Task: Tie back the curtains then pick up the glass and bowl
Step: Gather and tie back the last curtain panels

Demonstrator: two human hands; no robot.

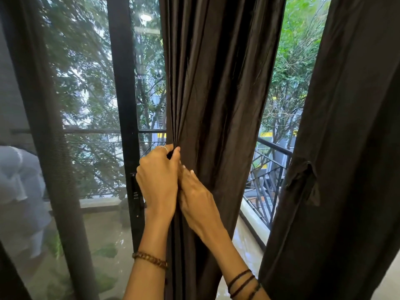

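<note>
Scanning left to right: far left of the frame is a mesh screen panel (54, 148) over the balcony glass, then a black door frame (125, 94) with its latch (135, 191) at mid height. Just right of it, the left hand (158, 182) has its fingers curled round a bunch of pleats at the middle curtain's (216, 83) left edge, thumb and forefinger pinching the fabric at the top of the fist; likely gathering the panel into a narrow bundle so it can be tied. Right hand (195, 200) lies directly against the left, fingers tucked into the same folds; whether it grips or just presses the cloth flat, cannot tell. No tie-back cord visible in either hand. Centre right, a gap shows the balcony railing (272, 161) and trees. Right edge: second curtain (346, 148) hangs loose, ungathered, a small flap (303, 180) on its inner edge, possibly a tie loop. Glass and bowl not in view. Judgement: early in task, first curtain only.
</note>
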